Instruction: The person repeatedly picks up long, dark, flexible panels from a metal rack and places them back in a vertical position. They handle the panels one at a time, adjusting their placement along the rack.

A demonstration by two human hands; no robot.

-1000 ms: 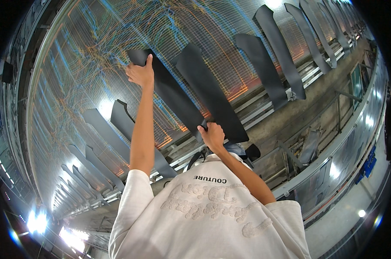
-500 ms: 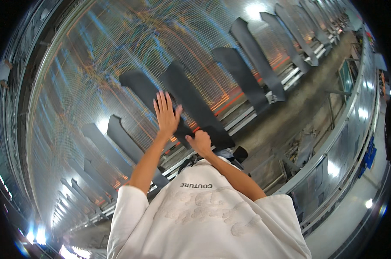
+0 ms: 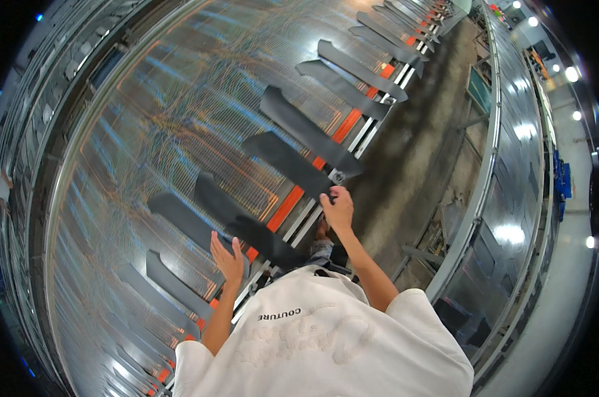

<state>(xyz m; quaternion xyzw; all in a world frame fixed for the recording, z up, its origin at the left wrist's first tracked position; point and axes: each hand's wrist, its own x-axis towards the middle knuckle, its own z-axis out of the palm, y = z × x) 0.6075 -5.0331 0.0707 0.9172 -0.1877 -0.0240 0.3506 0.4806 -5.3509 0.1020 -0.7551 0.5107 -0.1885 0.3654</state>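
Note:
Dark grey, flat strips with one curved end lie in pairs along a long table. My right hand [image 3: 339, 208] is closed on the near end of one grey strip [image 3: 288, 161], at the table edge. My left hand [image 3: 228, 261] has its fingers stretched out beside the near end of another grey strip [image 3: 185, 220], holding nothing; whether it touches the strip I cannot tell. Between my hands lies a third strip [image 3: 240, 215], its near end reaching past the table edge toward my shirt.
An orange band [image 3: 288, 206] and pale metal rails [image 3: 306, 220] run along the table's near edge. More strips [image 3: 345, 86] lie farther up the table. Right of it runs a concrete aisle [image 3: 405, 152], then a second metal-framed table [image 3: 488, 198].
My left hand has drawn back from lying spread over a strip. My right hand has shifted right, from one pair's near end to a strip of the neighbouring pair. The whole view has shifted.

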